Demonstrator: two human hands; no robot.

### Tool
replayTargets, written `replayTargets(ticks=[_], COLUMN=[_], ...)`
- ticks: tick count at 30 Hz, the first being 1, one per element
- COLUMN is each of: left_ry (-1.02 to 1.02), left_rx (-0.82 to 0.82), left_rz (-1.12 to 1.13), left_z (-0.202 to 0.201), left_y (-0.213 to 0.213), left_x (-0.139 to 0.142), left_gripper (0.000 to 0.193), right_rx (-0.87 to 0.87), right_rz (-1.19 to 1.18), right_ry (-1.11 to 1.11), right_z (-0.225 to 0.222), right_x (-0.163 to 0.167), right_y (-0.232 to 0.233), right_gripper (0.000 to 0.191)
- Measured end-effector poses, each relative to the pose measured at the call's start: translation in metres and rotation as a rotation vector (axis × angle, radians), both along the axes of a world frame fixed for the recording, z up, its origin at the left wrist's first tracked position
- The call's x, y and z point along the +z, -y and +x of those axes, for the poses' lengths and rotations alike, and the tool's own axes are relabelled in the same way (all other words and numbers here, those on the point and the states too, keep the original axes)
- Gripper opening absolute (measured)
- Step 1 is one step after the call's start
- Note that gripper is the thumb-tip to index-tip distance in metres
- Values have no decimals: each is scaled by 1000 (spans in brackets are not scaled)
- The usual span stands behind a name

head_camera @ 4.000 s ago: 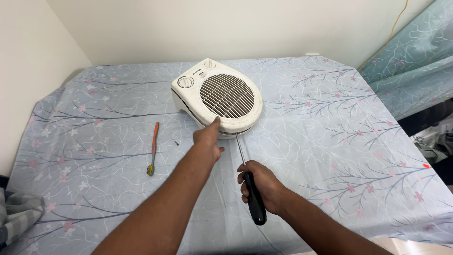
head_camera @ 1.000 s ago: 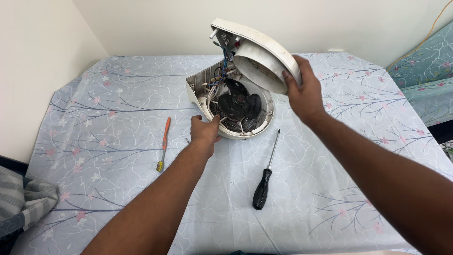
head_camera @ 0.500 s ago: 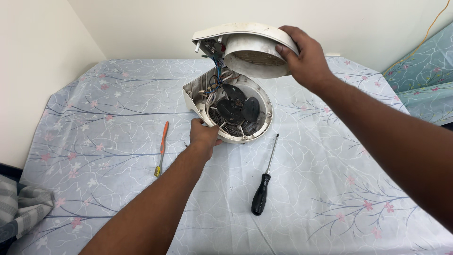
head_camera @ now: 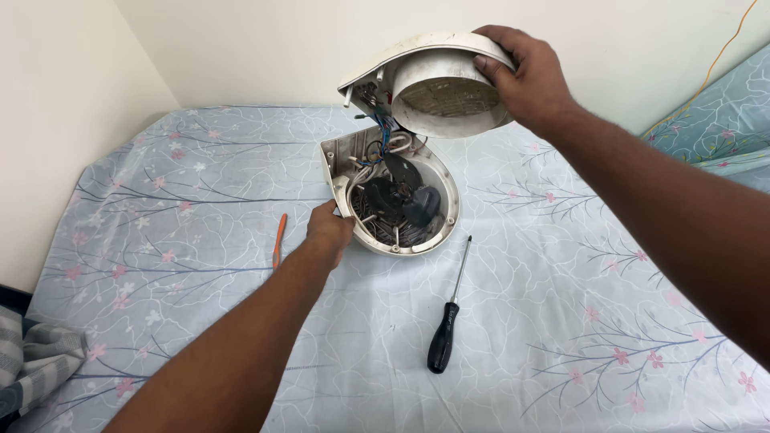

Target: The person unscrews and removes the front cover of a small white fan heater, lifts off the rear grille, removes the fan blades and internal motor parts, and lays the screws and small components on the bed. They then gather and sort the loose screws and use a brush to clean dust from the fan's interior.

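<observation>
Right hand (head_camera: 525,76) grips the white front cover (head_camera: 429,80) at upper centre, inside tilted downward; left hand (head_camera: 329,232) pinches the open heater base (head_camera: 397,196) rim at centre; black screwdriver (head_camera: 447,321) points up-frame.

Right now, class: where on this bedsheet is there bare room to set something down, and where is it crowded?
Free patches: the sheet between the wall and the orange tool, and the stretch right of the black screwdriver. Crowded: the middle, where the left hand grips the open heater base, with the right hand holding the front cover above.
</observation>
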State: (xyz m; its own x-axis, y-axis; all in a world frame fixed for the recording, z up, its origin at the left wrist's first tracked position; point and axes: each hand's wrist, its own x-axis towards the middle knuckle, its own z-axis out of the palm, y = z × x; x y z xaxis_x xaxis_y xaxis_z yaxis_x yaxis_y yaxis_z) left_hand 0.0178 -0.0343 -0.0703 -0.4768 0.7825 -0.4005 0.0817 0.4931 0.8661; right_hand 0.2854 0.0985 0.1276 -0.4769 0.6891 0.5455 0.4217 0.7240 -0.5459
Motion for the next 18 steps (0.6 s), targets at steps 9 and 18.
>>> replayTargets(ticks=[9,18], left_ry=[89,75], left_rx=[-80,-170], left_rz=[-16,9], left_z=[-12,-24], left_y=[-6,-12], left_x=[-9,-21], left_gripper=[46,38], right_rx=[-49,-192], right_rz=[-47,-56], right_ry=[172,530], right_z=[-11,-39], right_x=[38,80], right_y=[-25,-52], right_gripper=[36,44])
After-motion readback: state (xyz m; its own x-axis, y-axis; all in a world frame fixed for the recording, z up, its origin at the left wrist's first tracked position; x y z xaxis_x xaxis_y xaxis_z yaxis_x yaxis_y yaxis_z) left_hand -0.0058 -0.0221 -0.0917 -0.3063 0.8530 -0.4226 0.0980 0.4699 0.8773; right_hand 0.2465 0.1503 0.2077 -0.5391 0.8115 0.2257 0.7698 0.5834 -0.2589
